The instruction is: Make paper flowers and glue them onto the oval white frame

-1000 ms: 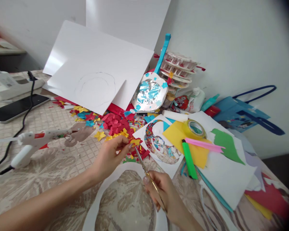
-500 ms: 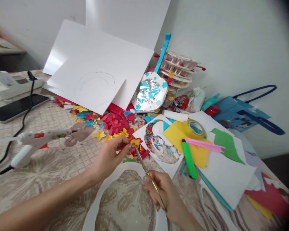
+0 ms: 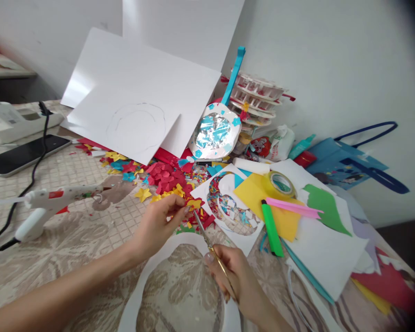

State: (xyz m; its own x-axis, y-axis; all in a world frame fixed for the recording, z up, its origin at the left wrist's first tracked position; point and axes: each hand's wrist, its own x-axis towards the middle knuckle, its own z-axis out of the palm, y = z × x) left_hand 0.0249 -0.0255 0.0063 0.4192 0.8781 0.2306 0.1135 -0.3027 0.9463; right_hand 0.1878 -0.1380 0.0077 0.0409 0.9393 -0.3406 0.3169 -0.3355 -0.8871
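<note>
Between thumb and fingertips, my left hand (image 3: 164, 221) pinches a small yellow paper piece (image 3: 194, 203). My right hand (image 3: 233, 272) grips gold-handled scissors (image 3: 222, 265), whose blades point up and left with the tip at the yellow piece. Whether the blades are apart I cannot tell. Just below both hands lies a white paper ring (image 3: 138, 293) on the patterned tablecloth. Behind the left hand is a heap of red paper cutouts (image 3: 164, 177), with yellow star cutouts (image 3: 143, 194) beside it.
At left are a glue gun (image 3: 48, 200), its black cord and a phone (image 3: 27, 154). White sheets (image 3: 134, 83) lean at the back beside a blue-handled paper mirror (image 3: 197, 138). To the right lie a tape roll (image 3: 281, 183), a green highlighter (image 3: 271, 230) and paper scraps.
</note>
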